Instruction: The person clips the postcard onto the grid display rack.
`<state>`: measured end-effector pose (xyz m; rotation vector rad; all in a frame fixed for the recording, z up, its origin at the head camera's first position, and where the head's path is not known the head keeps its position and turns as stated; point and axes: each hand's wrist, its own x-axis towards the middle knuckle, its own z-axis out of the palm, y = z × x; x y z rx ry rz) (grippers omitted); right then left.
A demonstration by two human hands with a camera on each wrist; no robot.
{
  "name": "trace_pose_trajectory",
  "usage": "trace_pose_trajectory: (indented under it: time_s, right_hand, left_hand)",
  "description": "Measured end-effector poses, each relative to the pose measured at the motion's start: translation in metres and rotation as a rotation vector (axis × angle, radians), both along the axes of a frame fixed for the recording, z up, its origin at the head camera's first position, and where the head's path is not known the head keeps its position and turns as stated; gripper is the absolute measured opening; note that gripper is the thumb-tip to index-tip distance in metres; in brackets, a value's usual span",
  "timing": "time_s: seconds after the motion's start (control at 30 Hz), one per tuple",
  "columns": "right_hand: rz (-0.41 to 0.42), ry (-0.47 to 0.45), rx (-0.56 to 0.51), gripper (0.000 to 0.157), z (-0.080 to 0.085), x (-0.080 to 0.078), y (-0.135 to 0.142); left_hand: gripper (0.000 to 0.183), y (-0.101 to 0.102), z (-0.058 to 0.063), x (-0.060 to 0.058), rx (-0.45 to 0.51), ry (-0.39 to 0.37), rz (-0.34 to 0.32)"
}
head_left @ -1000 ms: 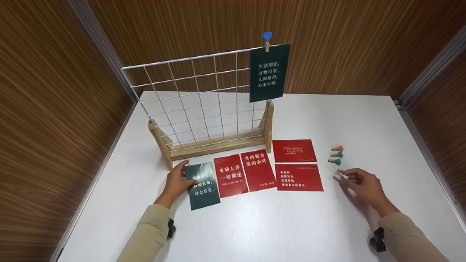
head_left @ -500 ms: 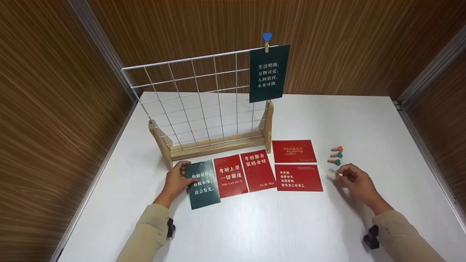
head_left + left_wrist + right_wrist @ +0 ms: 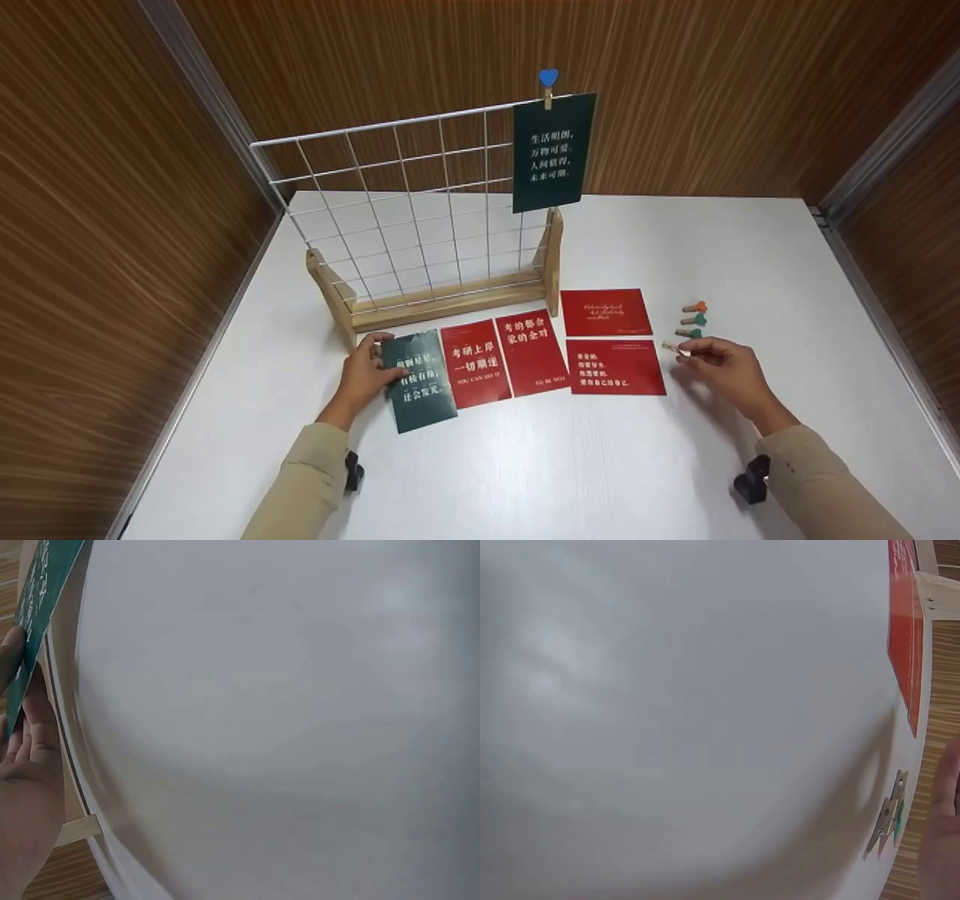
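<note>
My left hand (image 3: 367,379) pinches the left edge of a dark green card (image 3: 421,405) with white writing, at the left end of a row of cards. In the left wrist view the thumb lies on the front of that card (image 3: 46,586) and the fingers are behind it. Between thumb and fingertips, my right hand (image 3: 727,371) pinches a small wooden clothespin (image 3: 671,347), right of the red cards; its head is hidden by the fingers. Another green card (image 3: 551,154) hangs on the white wire grid (image 3: 424,187), held by a clothespin with a blue heart (image 3: 548,78).
Two upright red cards (image 3: 476,390) lie beside the green card, and two sideways red cards (image 3: 607,311) further right. Clothespins with orange (image 3: 700,307) and green (image 3: 697,319) hearts lie beyond my right hand. The grid stands in a wooden base (image 3: 450,302) behind the cards.
My right hand has moved left and slightly away from me with the clothespin, turning it so its end points left. The left hand stays at the green card, which has shifted slightly right.
</note>
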<state>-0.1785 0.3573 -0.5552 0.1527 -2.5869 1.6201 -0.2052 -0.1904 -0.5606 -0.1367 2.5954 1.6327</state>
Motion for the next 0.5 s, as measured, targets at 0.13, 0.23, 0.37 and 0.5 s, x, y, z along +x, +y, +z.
trace_pose_trajectory:
  time_s: [0.13, 0.23, 0.37, 0.5]
  right_hand:
    - [-0.018, -0.001, -0.034, 0.03, -0.019, -0.012, 0.005]
    - [-0.029, 0.017, -0.086, 0.029, -0.034, -0.023, 0.009]
    - [0.001, 0.038, -0.145, 0.025, -0.041, -0.034, 0.009]
    - [0.074, 0.046, -0.196, 0.022, -0.023, -0.039, 0.001]
  left_hand:
    - [0.065, -0.001, 0.001, 0.0, 0.113, -0.016, -0.013]
    - [0.066, -0.001, 0.003, 0.0, 0.187, -0.022, -0.018]
    - [0.066, 0.0, 0.011, 0.0, 0.222, -0.016, -0.014]
    - [0.064, 0.001, 0.02, -0.001, 0.251, -0.02, -0.015]
